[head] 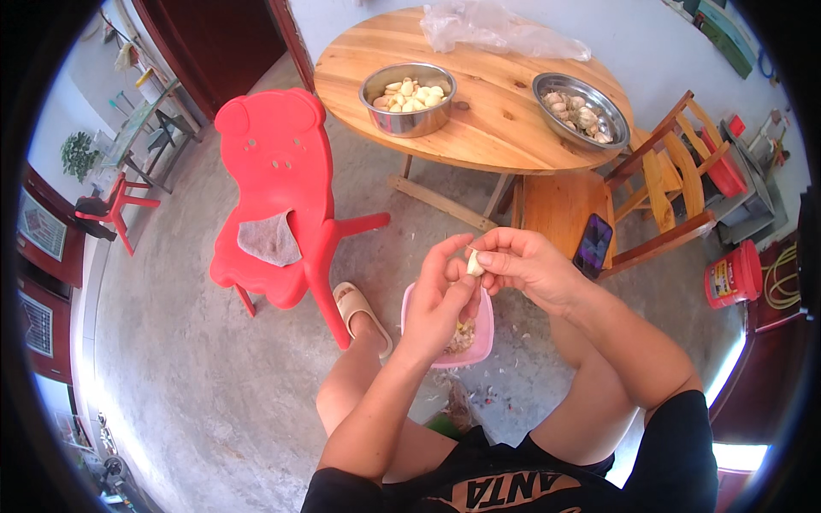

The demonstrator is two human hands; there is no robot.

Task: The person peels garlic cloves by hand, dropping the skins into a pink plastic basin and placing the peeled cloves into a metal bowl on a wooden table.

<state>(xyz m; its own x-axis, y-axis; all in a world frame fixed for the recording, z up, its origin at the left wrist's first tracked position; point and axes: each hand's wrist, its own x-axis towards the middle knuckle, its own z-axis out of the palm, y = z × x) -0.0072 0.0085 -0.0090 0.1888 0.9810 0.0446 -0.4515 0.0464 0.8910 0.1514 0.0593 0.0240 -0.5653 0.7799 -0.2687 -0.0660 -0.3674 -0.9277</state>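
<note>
A pale garlic clove [474, 263] is pinched between the fingertips of both my hands, held up in front of me. My left hand [442, 288] grips its lower end with thumb and fingers. From the right, my right hand [523, 263] has thumb and forefinger on its upper part, where a thin strip of skin sticks up. Below the hands sits a pink plastic basin [485, 346], partly hidden by my left hand and forearm, with garlic skins [460, 341] inside.
On the round wooden table [487, 128] stand a steel pot [410, 123] of peeled cloves, a steel bowl [545, 128] of unpeeled garlic and a plastic bag [494, 32]. A red plastic chair [282, 173] bears a grey cloth [272, 240]. A phone [593, 245] lies on a wooden chair [555, 199].
</note>
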